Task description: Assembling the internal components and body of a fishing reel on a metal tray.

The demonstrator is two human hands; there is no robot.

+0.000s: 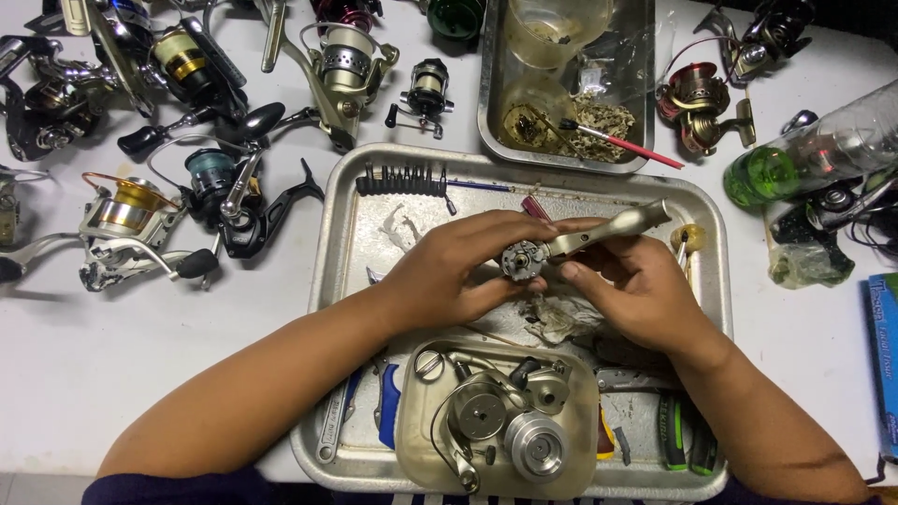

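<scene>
Over the dented steel tray [341,187]: left hand [449,271] and right hand [631,285] pinch a silver-grey reel body [571,241], fingers closed around it, raised for close view; loose parts pooled below.

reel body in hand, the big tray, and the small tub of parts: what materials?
Reel body, held between left hand and right hand: looks like cast metal, matte champagne-silver paint; could be coated plastic.
Big tray: stainless steel by its look, brushed grey with dull reflections and a rolled rim.
Small tub: clear, yellowed plastic; the spool and parts inside show through its wall.
</scene>
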